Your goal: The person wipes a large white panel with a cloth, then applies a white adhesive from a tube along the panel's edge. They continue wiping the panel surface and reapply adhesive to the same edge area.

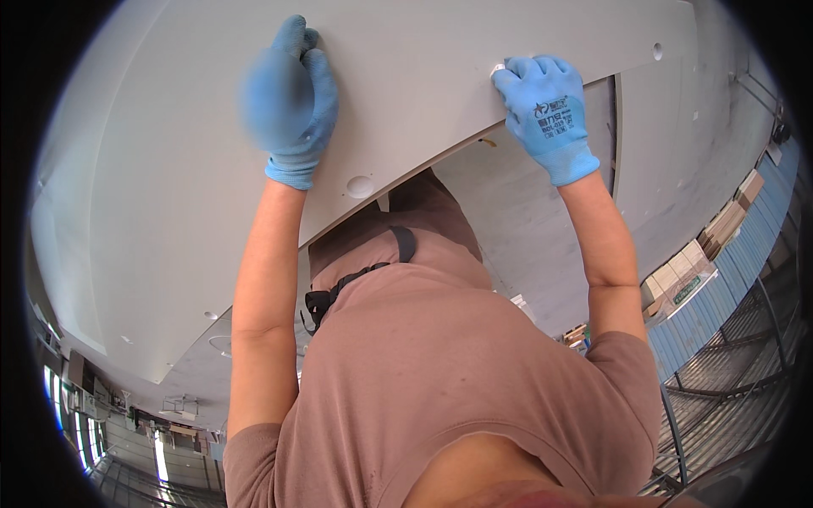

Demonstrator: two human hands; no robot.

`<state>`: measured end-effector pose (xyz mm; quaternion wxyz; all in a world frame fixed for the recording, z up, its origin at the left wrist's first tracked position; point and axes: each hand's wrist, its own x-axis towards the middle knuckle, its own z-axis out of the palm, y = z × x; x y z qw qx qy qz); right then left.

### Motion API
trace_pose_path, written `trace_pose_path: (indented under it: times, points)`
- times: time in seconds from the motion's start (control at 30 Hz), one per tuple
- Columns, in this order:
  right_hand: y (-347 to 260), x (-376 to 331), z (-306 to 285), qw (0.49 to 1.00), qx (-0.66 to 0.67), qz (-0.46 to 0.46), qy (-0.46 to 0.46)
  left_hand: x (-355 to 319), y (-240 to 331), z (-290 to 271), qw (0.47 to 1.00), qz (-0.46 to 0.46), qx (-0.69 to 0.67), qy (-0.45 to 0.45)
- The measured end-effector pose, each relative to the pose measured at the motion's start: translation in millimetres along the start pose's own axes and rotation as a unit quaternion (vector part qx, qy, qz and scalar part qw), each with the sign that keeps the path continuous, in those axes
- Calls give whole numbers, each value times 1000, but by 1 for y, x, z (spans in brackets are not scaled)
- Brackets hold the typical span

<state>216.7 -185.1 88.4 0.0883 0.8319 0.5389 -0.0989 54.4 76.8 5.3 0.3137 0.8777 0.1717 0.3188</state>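
Note:
A wide, pale grey panel (423,85) with round recesses lies in front of me, its near edge running slantwise past my waist. My left hand (313,110), in a blue knit-cuffed work glove, rests on the panel with its fingers stretched out. A blurred patch covers part of that glove, and nothing shows in its grip. Over the panel's near edge, my right hand (546,110) wears a matching glove with dark print on its back. Its fingers are curled, and a small white piece (498,69) pokes out by the thumb; its kind cannot be made out.
Below the panel's edge shows a grey floor (525,229). Stacked boards and cartons (677,275) stand at the right, beside a blue corrugated wall (720,313). Metal framing and bright windows curve along the lower rim.

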Motion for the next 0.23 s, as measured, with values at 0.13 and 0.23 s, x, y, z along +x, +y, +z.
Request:
trace_pose_path:
  times: [0.13, 0.23]
  points:
    - [3, -6, 3, 1000, 17, 22, -3, 2, 0, 1, 1000, 1, -9, 5]
    - [8, -11, 6, 997, 31, 33, 60, 3, 3, 1, 1000, 0, -5, 1]
